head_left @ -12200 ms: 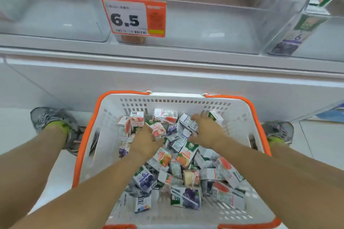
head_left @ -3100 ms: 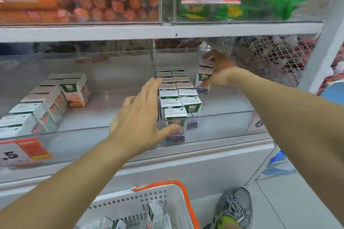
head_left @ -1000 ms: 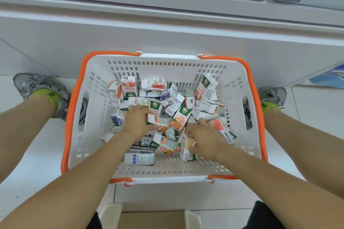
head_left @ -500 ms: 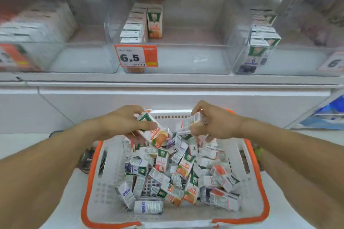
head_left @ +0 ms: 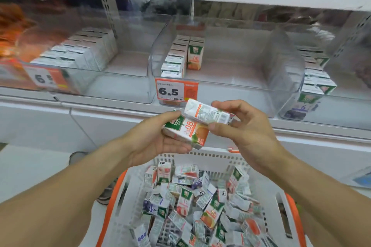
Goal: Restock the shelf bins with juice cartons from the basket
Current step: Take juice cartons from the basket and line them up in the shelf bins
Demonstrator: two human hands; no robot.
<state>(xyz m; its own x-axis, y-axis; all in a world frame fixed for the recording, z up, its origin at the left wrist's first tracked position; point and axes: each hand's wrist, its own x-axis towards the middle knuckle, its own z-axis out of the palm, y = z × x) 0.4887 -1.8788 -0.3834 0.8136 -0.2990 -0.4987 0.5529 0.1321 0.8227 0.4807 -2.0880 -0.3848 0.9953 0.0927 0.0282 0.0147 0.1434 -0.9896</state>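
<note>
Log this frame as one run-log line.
left hand: holds orange-print juice carton | right hand: holds white juice carton | both above white orange-rimmed plastic basket | clear middle shelf bin: mostly bare

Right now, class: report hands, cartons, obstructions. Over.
Left hand grips orange carton. Right hand pinches second carton. Middle bin open ahead, nothing blocking.

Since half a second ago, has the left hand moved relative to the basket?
Yes. The left hand, gripping an orange juice carton, has risen clear above the basket's back rim, toward the 6.5 price tag.
</note>
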